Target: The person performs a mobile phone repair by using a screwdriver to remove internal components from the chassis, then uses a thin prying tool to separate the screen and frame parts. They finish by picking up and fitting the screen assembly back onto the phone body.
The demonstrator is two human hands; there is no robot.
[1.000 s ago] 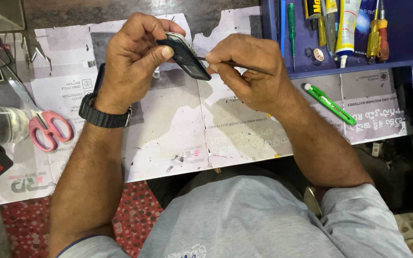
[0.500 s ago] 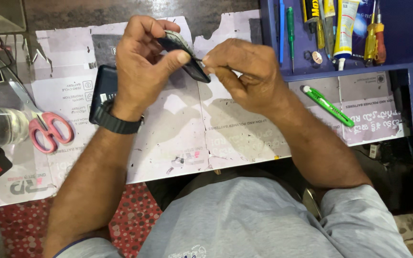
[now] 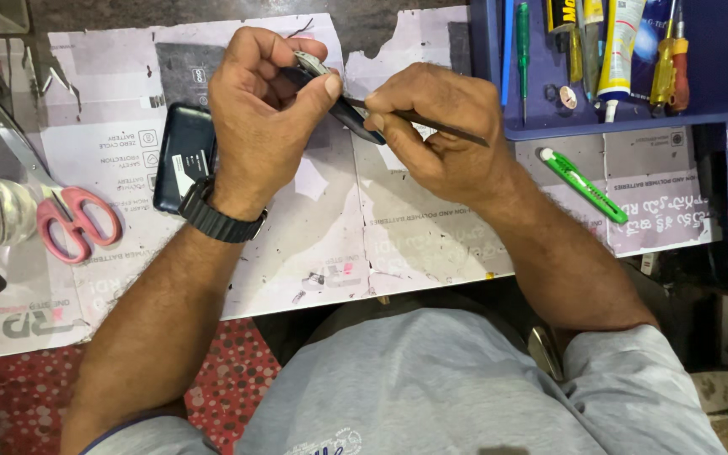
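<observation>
Looks like the prying step: left hand (image 3: 267,118) clenches a small dark phone (image 3: 330,93) up above the paper-covered table (image 3: 398,244), right hand (image 3: 440,135) pinches a thin tool (image 3: 431,122) into its edge, so steady leverage comes next.

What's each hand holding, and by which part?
Left hand grips a small dark phone by its upper end, thumb on one edge. Right hand pinches a thin dark tool near its tip, against the phone.

The person wears a grey short-sleeved shirt (image 3: 465,388) and a black wristwatch (image 3: 216,221).
</observation>
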